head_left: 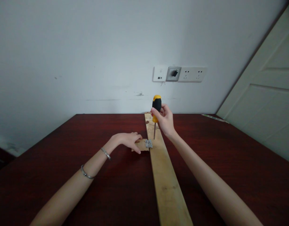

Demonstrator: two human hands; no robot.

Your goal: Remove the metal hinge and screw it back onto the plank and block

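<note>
My right hand (pixel 166 120) is closed around the black and yellow handle of a screwdriver (pixel 156 106). Its shaft points down, the tip over the long wooden plank (pixel 164 175) just right of the hinge; whether the tip touches the wood I cannot tell. A small metal hinge (pixel 149 143) bridges the plank and a short wooden block (pixel 141 145) lying against the plank's left side. Around the left part of that block my left hand (pixel 130 141) is closed, thumb at the near edge and fingers at the far edge.
Both wooden pieces lie on a dark red table (pixel 107 194). A white wall stands behind it, with a row of sockets (pixel 192 74) and a switch panel (pixel 174 73). At the right is a pale panelled door (pixel 264 103). A thin patterned strip (pixel 215 118) lies at the table's back right edge.
</note>
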